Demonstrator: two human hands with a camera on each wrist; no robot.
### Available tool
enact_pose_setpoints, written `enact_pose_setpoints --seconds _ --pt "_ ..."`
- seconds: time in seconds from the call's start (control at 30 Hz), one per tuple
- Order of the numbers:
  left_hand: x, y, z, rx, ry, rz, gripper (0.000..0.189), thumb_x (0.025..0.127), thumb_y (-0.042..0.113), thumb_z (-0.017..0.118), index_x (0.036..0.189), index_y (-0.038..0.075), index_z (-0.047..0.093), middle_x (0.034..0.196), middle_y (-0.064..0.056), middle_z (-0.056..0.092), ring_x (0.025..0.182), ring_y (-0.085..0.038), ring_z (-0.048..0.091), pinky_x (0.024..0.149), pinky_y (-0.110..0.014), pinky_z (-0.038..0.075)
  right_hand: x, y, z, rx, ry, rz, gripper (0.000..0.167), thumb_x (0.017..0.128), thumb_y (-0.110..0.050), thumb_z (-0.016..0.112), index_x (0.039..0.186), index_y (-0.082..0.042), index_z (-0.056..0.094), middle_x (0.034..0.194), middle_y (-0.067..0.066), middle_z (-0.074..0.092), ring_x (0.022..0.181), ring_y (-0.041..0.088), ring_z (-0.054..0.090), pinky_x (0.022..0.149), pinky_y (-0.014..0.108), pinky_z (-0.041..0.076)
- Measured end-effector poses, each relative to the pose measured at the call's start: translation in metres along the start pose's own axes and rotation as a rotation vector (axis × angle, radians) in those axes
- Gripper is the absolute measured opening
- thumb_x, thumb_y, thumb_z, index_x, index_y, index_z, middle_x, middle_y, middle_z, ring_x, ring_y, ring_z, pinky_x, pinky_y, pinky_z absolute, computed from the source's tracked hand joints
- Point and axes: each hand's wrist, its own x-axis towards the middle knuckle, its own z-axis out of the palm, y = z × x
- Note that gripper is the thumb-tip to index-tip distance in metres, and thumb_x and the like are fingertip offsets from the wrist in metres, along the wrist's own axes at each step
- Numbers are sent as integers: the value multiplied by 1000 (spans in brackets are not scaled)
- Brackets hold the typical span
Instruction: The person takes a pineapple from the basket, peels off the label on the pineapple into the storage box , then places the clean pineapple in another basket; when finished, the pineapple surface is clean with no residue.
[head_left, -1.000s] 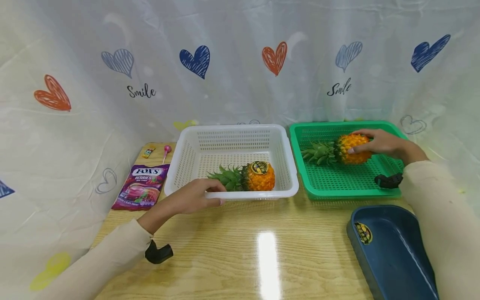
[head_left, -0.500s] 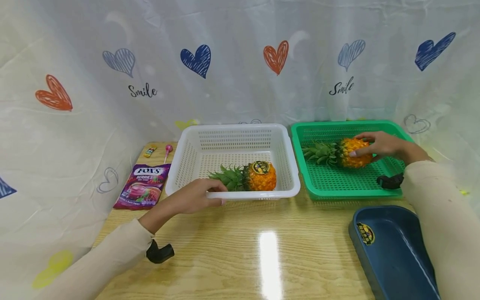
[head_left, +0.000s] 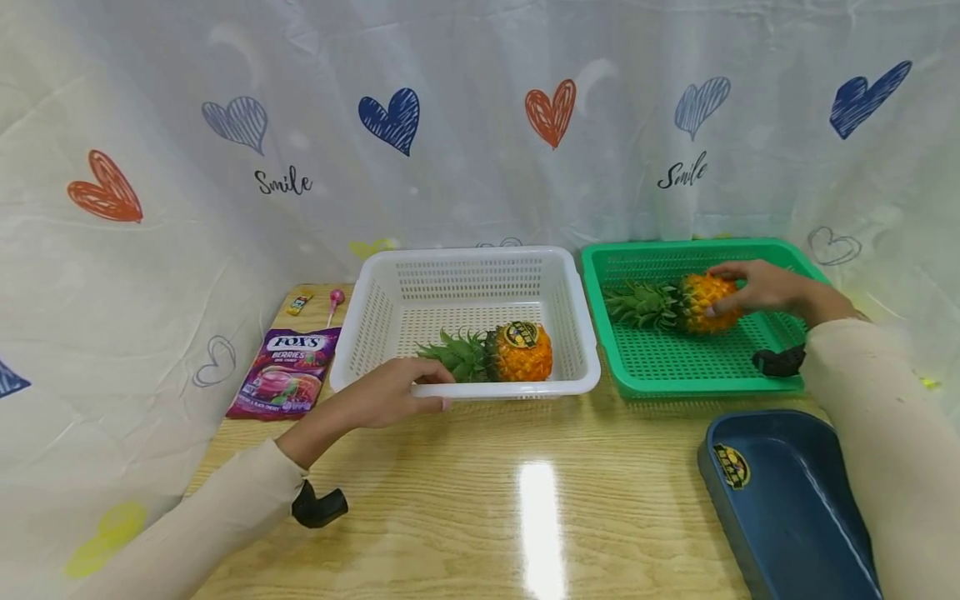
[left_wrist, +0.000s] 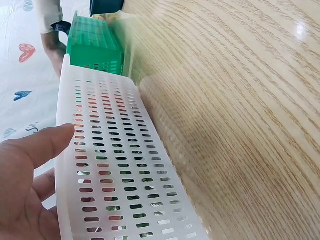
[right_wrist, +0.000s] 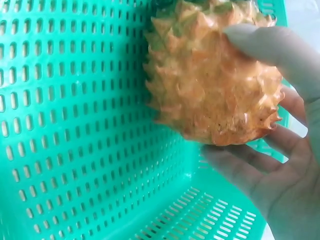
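My left hand (head_left: 386, 393) grips the front rim of the white plastic basket (head_left: 517, 389). In the left wrist view its thumb lies on the outer wall, with the other fingers over the inner side. A small orange pineapple (head_left: 525, 364) with a green crown and a round sticker lies inside near that rim. To the right, my right hand (head_left: 772, 290) holds a second pineapple (head_left: 699, 298) over the green basket (head_left: 682, 387), its crown pointing left. The right wrist view shows thumb and fingers round the spiky base of this pineapple (right_wrist: 210, 80).
A dark blue bin (head_left: 787, 492) with a sticker stands on the wooden table (head_left: 435, 500), partly under the right forearm. Left of the white basket lie a purple candy bag (head_left: 285, 375), a pink lollipop (head_left: 336, 297) and a small yellow wrapper (head_left: 297, 305). A printed curtain (head_left: 465, 183) hangs behind.
The pineapple in the right hand has shifted slightly toward me within the green basket. The left hand keeps its hold on the white basket's rim.
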Motion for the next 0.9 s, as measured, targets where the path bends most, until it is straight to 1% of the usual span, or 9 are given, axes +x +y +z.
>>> enact_pose_setpoints --seconds 0.07,0.13,0.27,0.37,0.5,0.67,0.9 --pt "0 0 0 1 2 1 24 97 31 67 119 20 68 105 7 71 87 -9 62 76 -33 50 0 -2 -1 -16 14 1 88 90 -35 76 154 3 29 150 40 29 131 59 33 97 72 39" --pt "0 0 0 4 4 5 24 98 30 67 119 20 68 105 7 70 88 -9 62 77 -33 49 0 -3 -2 -16 22 2 85 91 -35 75 153 3 31 150 39 30 131 59 34 97 72 39" --pt "0 0 1 8 6 6 23 98 30 67 119 20 68 105 7 70 89 -9 62 78 -33 49 0 -3 -3 1 36 10 79 95 -35 71 152 3 33 149 39 31 124 57 45 92 63 49" --pt "0 1 0 8 7 5 24 98 30 67 119 20 68 105 7 70 88 -9 61 77 -34 49 1 -2 -4 37 40 22 77 98 -34 67 152 5 31 148 41 28 119 58 50 88 57 55" --pt "0 1 0 8 7 4 24 98 30 67 119 20 68 105 7 70 87 -9 61 77 -34 49 1 -2 -4 92 26 51 78 99 -34 64 154 6 26 149 43 22 122 61 46 88 55 56" --pt "-1 1 0 7 8 4 24 97 30 67 119 20 68 105 7 70 87 -9 61 78 -34 49 0 -4 -4 136 -2 51 79 99 -31 64 154 6 22 149 45 20 124 62 44 89 55 56" --pt "-2 1 -1 11 14 10 25 97 32 68 118 20 69 104 7 71 88 -9 62 78 -34 49 0 -6 -2 129 2 51 83 97 -31 68 155 6 21 149 45 20 123 61 46 89 54 56"
